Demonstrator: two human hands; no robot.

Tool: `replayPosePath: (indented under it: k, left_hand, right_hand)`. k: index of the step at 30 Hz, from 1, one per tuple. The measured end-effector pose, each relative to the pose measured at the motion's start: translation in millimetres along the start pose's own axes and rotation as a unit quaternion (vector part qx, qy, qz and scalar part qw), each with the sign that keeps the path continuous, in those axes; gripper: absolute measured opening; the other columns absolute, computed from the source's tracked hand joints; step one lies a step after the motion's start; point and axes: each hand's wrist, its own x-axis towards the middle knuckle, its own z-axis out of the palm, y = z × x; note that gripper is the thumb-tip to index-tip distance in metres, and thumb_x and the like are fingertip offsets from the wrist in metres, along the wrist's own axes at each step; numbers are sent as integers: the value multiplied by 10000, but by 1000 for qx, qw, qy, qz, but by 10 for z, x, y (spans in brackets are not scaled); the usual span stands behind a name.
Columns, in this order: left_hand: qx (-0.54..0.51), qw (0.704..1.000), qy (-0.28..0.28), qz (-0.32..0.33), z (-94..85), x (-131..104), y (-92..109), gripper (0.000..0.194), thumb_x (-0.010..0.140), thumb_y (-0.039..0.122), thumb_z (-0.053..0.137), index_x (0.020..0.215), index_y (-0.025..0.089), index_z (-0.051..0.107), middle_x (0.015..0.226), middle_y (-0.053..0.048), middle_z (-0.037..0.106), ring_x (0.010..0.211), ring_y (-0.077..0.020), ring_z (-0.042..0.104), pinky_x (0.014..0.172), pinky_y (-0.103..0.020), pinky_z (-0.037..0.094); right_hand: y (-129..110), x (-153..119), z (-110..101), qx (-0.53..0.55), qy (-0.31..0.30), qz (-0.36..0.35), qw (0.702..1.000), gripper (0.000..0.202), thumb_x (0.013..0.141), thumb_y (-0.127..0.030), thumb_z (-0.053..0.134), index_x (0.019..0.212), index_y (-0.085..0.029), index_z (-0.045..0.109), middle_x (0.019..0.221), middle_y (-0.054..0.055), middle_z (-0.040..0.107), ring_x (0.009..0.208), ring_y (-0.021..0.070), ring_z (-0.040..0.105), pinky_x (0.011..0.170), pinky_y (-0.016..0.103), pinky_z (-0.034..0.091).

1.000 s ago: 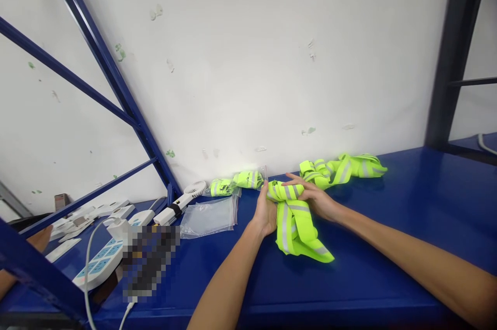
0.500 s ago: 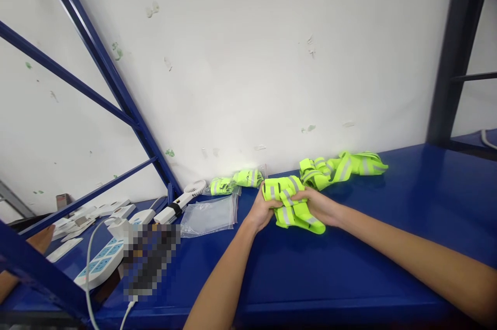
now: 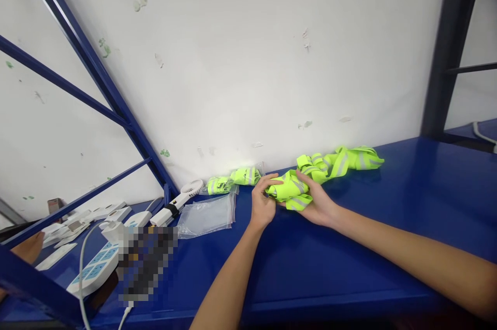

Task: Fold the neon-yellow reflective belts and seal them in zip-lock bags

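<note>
My left hand [image 3: 264, 199] grips the near left side of a bunched neon-yellow reflective safety strap [image 3: 288, 186] with grey stripes. From the right, my right hand [image 3: 316, 204] cups the same bundle, its thumb on top and its fingers underneath. A short loop of strap hangs at the bundle's lower side. Just behind and to the right lies a loose heap of more reflective straps [image 3: 341, 162] against the wall. To the left are two rolled straps in clear bags [image 3: 245, 176], and in front of them flat clear plastic bags [image 3: 207, 214].
A white handheld fan [image 3: 190, 188] lies left of the bags. Further left are a power strip [image 3: 97, 265], a white cable [image 3: 82, 273] and a blurred-out object [image 3: 147, 262]. A blue frame post [image 3: 128, 123] stands there; beyond it shows another person's hand [image 3: 31, 248].
My hands have folded the strap into a tighter bundle; the end that hung down is now tucked up. My left hand's fingers have moved over the top, and my right palm has turned under it.
</note>
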Motion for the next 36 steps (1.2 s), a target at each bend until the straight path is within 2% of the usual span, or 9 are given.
replayPosePath:
  k: [5,7,10,14,18,25,29,32,36]
  left_hand:
    - [159,977,-16,144,-62,-26,-22,381,691,17,540,896,273,734,1194,-63,605,1133,-263,524,1024,-435,370]
    - [247,940,-35,233,-120,-7,-53,330,718,40,557,913,258,709,1210,-78,582,1133,-261,511,999,-466,393]
    - [373,859,-66,346,-194,29,-79,260,769,65,549,945,221,662,1231,-112,535,1156,-260,470,959,-489,431]
    - [463,786,-70,403,-213,46,-108,177,849,111,519,935,220,629,1219,-114,517,1210,-264,418,934,-474,474]
    - [483,763,-86,420,-204,39,-169,151,862,127,524,933,218,621,1223,-115,494,1238,-269,386,951,-466,480]
    - [515,771,-181,327,-242,-24,-120,552,739,1,459,1234,229,541,1410,-135,357,1361,-304,275,1060,-527,375]
    - [546,796,-95,243,-327,16,6,610,752,30,461,1327,231,475,1384,-106,422,1366,-289,281,1105,-503,318]
    - [573,800,-11,181,-583,87,113,464,821,103,447,1264,212,530,1201,-91,576,1237,-273,436,1061,-473,357]
    - [623,782,-29,18,-1091,51,204,324,903,335,429,1143,204,602,1018,-77,671,1018,-263,574,940,-433,433]
  right_hand:
    - [-40,8,15,10,-6,24,1000,81,866,-245,580,912,-200,629,815,29,717,781,207,688,782,346,555]
    - [-63,-7,8,-5,-25,55,998,117,880,-252,577,960,-186,630,832,37,718,788,213,688,813,385,552]
    - [-77,-27,-6,-18,-38,86,995,198,895,-281,578,1068,-192,614,916,50,719,867,228,682,847,453,543]
    - [-66,-17,-26,-5,-17,80,997,199,899,-336,586,1048,-207,617,914,34,714,842,191,677,781,389,574]
    - [-53,22,-69,-58,0,70,996,186,854,-342,651,985,-211,632,845,14,703,771,168,671,698,334,589]
    - [-136,104,-206,-185,34,-40,981,300,709,-240,784,980,-233,656,963,18,712,904,198,673,777,335,570]
    - [-180,161,-295,-208,53,-90,973,446,569,-141,836,958,-233,640,955,21,728,961,244,675,894,398,529]
    - [-169,192,-333,-229,46,-110,966,518,520,-111,834,978,-240,629,916,6,734,972,252,676,950,423,496]
    - [-178,173,-300,-294,30,-126,947,518,528,-165,826,1009,-207,639,897,20,735,984,268,667,958,422,482]
